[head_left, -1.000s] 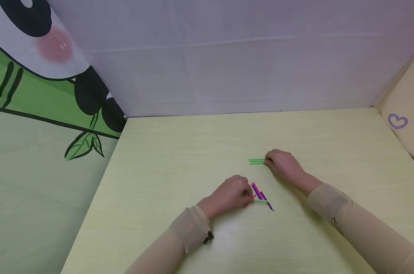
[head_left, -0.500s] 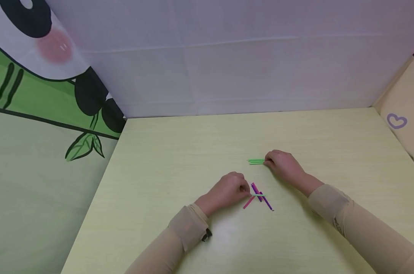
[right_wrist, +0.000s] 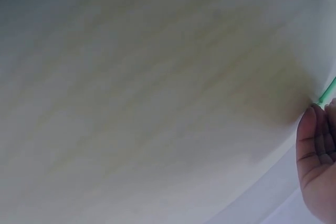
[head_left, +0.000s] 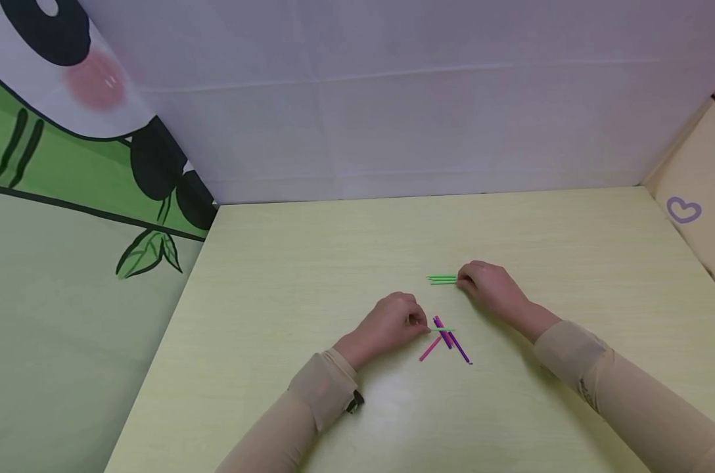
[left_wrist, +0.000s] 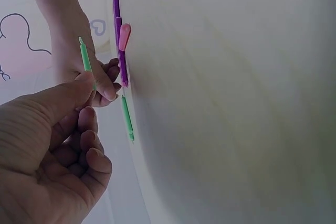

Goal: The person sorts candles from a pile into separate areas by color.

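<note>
My left hand pinches a thin green stick with narrow tips between thumb and forefinger. In the head view this stick extends rightward over a small group of pink and purple sticks. Within that group, a purple stick slants at the right and a pink stick lies apart at the left. Farther back, several green sticks lie side by side. My right hand holds their right ends with curled fingers, which hide those ends. The right wrist view shows only part of this hand and one green tip.
The pale wooden table reaches back to a lilac cloth wall. A green printed panel stands on the left, and a cream panel with a heart on the right.
My left hand has lifted its green stick and shifted slightly back and left, uncovering the pink stick. The right hand has stayed at the green sticks.
</note>
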The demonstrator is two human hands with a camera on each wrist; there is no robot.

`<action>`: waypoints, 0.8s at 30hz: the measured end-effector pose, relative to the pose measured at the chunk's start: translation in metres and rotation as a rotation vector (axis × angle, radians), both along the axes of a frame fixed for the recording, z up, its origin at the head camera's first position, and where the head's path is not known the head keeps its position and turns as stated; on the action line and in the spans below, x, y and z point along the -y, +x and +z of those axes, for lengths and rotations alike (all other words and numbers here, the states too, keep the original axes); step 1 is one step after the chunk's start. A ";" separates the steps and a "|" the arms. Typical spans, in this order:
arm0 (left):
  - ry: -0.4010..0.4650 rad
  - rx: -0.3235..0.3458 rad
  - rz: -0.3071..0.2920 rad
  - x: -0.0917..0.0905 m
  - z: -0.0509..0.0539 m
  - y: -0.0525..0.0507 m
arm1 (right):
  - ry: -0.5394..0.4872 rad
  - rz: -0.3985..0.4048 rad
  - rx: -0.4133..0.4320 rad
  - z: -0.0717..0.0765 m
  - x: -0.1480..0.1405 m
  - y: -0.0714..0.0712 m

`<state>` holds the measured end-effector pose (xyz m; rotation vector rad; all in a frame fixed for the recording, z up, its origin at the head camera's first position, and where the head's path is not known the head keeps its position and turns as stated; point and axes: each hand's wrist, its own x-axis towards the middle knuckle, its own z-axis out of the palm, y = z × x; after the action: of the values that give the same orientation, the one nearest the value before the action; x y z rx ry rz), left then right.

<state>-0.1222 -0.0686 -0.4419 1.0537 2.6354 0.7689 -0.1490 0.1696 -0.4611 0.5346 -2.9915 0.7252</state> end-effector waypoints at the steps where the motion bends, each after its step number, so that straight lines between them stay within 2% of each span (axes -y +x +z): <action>1: 0.002 0.004 0.003 0.000 0.000 0.000 | -0.003 0.000 0.002 0.000 0.000 0.000; 10: 0.003 0.025 0.040 0.000 0.000 -0.006 | -0.069 -0.032 0.078 0.002 -0.004 0.005; 17: -0.006 0.035 0.065 0.000 0.001 -0.010 | -0.122 -0.056 0.164 0.003 -0.005 0.015; 24: -0.004 0.015 0.073 0.001 0.001 -0.013 | -0.172 -0.039 0.173 0.003 -0.003 0.026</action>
<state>-0.1351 -0.0691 -0.4406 0.9515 2.6748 0.7831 -0.1235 0.1727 -0.4582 0.4243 -3.0421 1.0653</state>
